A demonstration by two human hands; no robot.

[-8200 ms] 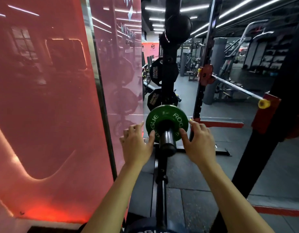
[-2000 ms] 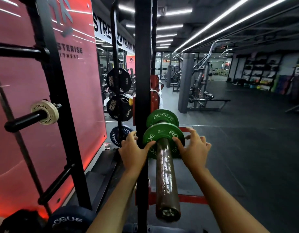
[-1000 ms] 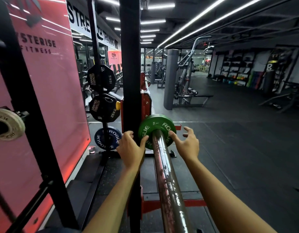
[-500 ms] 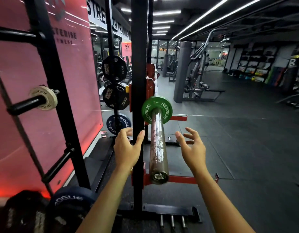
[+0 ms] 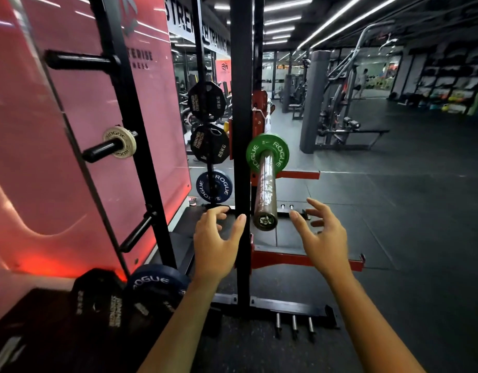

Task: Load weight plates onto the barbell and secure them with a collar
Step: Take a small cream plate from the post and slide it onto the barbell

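Observation:
A green Rogue plate sits far down the barbell sleeve, which points toward me from the rack. My left hand hovers left of the sleeve's end, fingers spread and relaxed, holding nothing. My right hand hovers right of the sleeve's end, fingers loosely spread, also empty. Neither hand touches the bar. No collar shows on the sleeve.
A black rack upright stands just left of the sleeve. Storage pegs hold a small white plate, black plates and a blue plate. More plates rest at the lower left. Red rack feet cross the floor.
Both hands have let go of the green plate and drawn back along the sleeve to its end. The plate stays seated far down the sleeve.

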